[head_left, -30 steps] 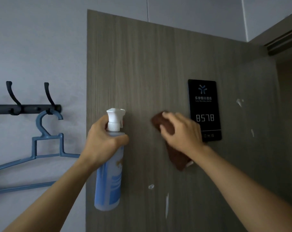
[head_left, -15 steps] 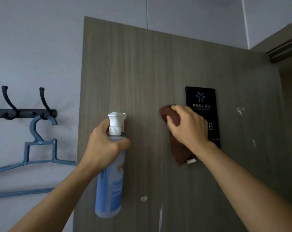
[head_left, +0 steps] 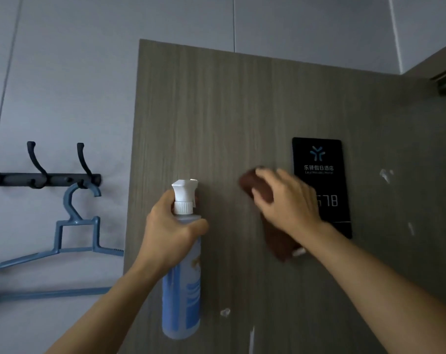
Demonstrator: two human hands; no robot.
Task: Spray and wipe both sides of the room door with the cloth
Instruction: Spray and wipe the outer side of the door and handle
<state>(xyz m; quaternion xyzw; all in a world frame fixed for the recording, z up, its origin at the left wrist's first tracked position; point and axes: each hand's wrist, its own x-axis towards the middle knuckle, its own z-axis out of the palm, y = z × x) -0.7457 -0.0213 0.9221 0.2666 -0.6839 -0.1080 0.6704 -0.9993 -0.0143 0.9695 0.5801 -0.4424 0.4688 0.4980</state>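
The brown cloth (head_left: 275, 233) is pressed to the door (head_left: 216, 118) by the right hand (head_left: 287, 203), beside the black plate (head_left: 321, 159). The spray bottle (head_left: 182, 284) is gripped by the left hand (head_left: 170, 231) near the door's left edge, with a hook rail (head_left: 45, 178) and hanger (head_left: 73, 241) beyond.

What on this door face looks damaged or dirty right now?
White flecks mar the door: two right of the black room plate, at and, plus a blob and a streak low down. Residue or chipped finish; cannot tell.
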